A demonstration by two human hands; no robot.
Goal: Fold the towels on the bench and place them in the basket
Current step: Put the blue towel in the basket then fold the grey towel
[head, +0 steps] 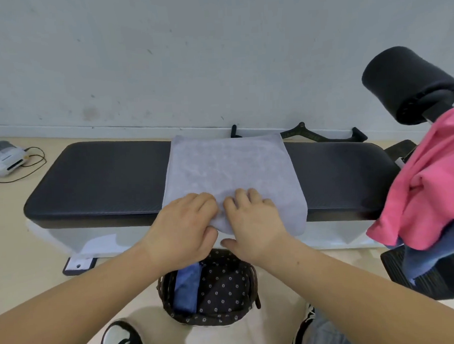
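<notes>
A light grey towel [229, 169] lies spread flat across the middle of the black padded bench [98, 180], its near edge hanging over the front. My left hand [183, 229] and my right hand [254, 220] sit side by side on that near edge, each pinching the cloth between fingers on top and thumb below. On the floor just below my hands stands a dark wicker basket [248, 308] with a flower-print lining. A folded blue towel [186, 289] lies in its left half.
A pink towel [426, 184] and a dark blue one [427, 256] are heaped on a black chair [438, 279] at the right. A black foam roller [409, 83] sticks up at the bench's right end. A white device with a cable [4, 162] lies at left.
</notes>
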